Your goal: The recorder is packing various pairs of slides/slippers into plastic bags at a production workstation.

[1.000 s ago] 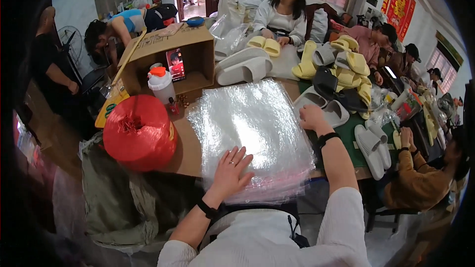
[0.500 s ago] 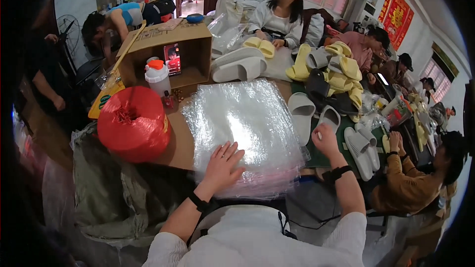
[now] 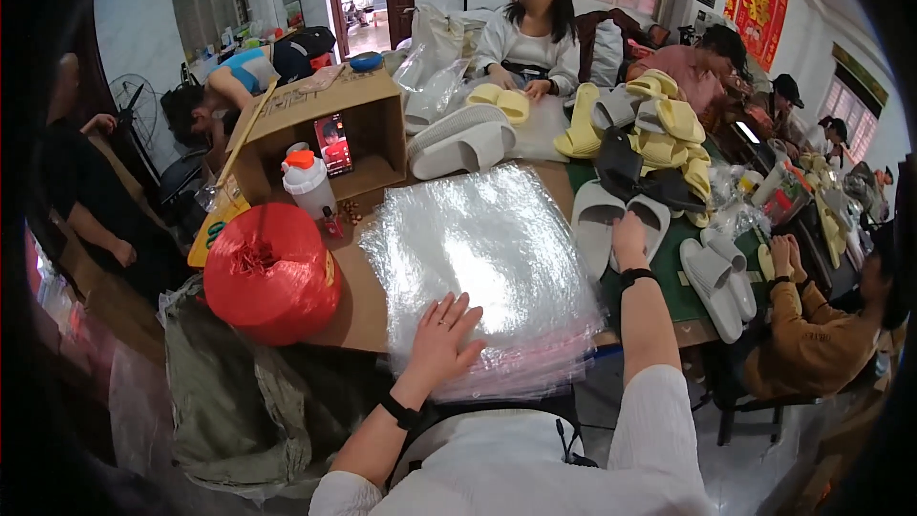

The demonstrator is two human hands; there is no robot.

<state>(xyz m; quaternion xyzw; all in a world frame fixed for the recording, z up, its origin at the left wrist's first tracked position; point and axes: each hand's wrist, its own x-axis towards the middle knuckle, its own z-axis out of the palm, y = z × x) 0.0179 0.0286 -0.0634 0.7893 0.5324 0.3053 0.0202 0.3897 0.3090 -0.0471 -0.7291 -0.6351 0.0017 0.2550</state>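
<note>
My left hand lies flat with fingers spread on the near part of a stack of clear plastic bags. The stack has pinkish lower edges and strong glare on top. To its right, my right hand reaches forward with fingers bent together at the inner edges of two light grey slippers. Its fingertips are partly hidden against the slippers, which lie side by side on a green mat. Another light grey pair of slippers lies farther right.
A big red roll of plastic twine sits left, by a white bottle with an orange lid. Behind stands an open cardboard box with a phone inside. Yellow slippers are piled back right. Several people sit around the table.
My right hand has moved forward from in front of the grey slippers to between them, the arm straighter. My left hand stays on the bags. The view has shifted slightly.
</note>
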